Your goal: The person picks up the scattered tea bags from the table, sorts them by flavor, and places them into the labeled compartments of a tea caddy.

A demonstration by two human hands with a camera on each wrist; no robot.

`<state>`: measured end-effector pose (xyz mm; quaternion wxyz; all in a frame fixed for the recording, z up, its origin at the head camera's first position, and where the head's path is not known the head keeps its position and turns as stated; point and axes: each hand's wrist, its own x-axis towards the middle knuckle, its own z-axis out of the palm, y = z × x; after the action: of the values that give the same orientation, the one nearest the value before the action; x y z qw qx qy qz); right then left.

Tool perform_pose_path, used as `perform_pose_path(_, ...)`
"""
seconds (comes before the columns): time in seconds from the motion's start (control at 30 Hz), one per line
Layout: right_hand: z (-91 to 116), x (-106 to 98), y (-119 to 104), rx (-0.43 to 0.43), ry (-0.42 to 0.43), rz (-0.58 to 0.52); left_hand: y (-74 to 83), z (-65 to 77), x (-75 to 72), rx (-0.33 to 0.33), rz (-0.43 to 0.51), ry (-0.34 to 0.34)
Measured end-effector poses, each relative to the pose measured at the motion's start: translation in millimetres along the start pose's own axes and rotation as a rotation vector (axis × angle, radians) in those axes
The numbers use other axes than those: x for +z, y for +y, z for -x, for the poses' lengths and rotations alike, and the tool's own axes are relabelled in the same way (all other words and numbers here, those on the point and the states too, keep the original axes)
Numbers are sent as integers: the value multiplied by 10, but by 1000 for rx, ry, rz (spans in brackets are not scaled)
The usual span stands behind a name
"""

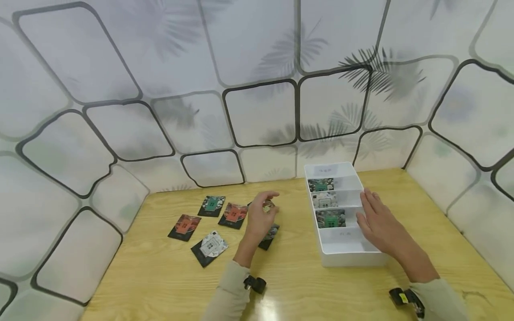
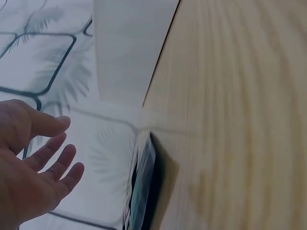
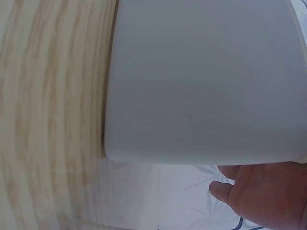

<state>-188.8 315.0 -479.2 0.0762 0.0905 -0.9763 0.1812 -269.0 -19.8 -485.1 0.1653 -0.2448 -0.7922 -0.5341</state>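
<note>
Head view, half-hidden packet [image 1: 267, 206]: on the table behind the left hand; whether they touch, I can't tell.
Left hand [image 1: 259, 220]: fingers loosely curved, a gap between them and the thumb.
Dark packet [image 1: 270, 237]: at five o'clock from that hand, partly covered by it.
Other loose packets: two red ones [image 1: 233, 216] at nine o'clock, a green-labelled one [image 1: 211, 206] nearer ten, a white one [image 1: 210, 246] at eight.
White box [image 1: 353, 260]: at three o'clock, with a white packet [image 1: 324, 200] between two green-labelled packets [image 1: 331, 219].
Right hand [image 1: 381, 225]: straight-fingered at the box's three-o'clock rim.
Table [image 1: 293, 285]: yellowish wood.
Patterned backdrop [image 1: 261, 113]: twelve o'clock.
</note>
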Motion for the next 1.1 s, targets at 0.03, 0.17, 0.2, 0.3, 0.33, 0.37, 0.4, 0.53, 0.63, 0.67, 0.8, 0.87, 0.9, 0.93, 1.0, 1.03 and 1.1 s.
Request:
perform_pose_path(0.03, -2, -4, 5, 2, -5, -1, -24, -6, -29, -17, -15, -3)
perform_pose_path(0.17, -11, -14, 6, -7, -4, 7, -117, -19, -150, -37, -60, -13)
perform_pose_path(0.2, -10, -18, 3, -9, -3, 7, -139, -21, -175, -34, -66, -18)
perform_pose_path(0.3, -4, -33, 9, -11, 6, 10, -191, -39, -225, -12, -87, -50)
perform_pose_path(0.33, -1, -39, 16, -8, 5, 3, -204, -46, -236, -13, -92, -71)
perform_pose_path(0.37, 4, -43, 18, -5, 3, -2, -215, -53, -248, -11, -106, -94)
perform_pose_path(0.4, 7, -47, 19, -3, 0, -8, -236, -56, -258, -13, -124, -125)
perform_pose_path(0.53, 5, -45, 10, -1, -15, -32, -300, -62, -327, -50, -145, -259)
perform_pose_path(0.63, -8, -39, -24, -3, -15, -25, -335, -71, -394, -82, -129, -326)
perform_pose_path(0.67, -17, -41, -39, -3, -15, -21, -341, -78, -417, -86, -136, -336)
perform_pose_path(0.8, -38, -42, -66, -6, -22, -12, -362, -115, -480, -64, -204, -340)
perform_pose_path(0.87, -42, -59, -67, -3, -24, -9, -364, -135, -494, -43, -231, -329)
perform_pose_path(0.9, -42, -69, -64, 0, -25, -10, -364, -144, -497, -38, -225, -324)
perform_pose_path(0.93, -39, -76, -60, 1, -25, -11, -361, -153, -499, -34, -220, -319)
perform_pose_path(1.0, -36, -77, -40, 7, -30, -19, -362, -163, -503, -26, -199, -317)
perform_pose_path(1.03, -32, -74, -35, 11, -34, -23, -366, -170, -506, -23, -192, -323)
perform_pose_path(1.1, -22, -48, -22, 13, -40, -35, -374, -175, -516, -27, -195, -349)
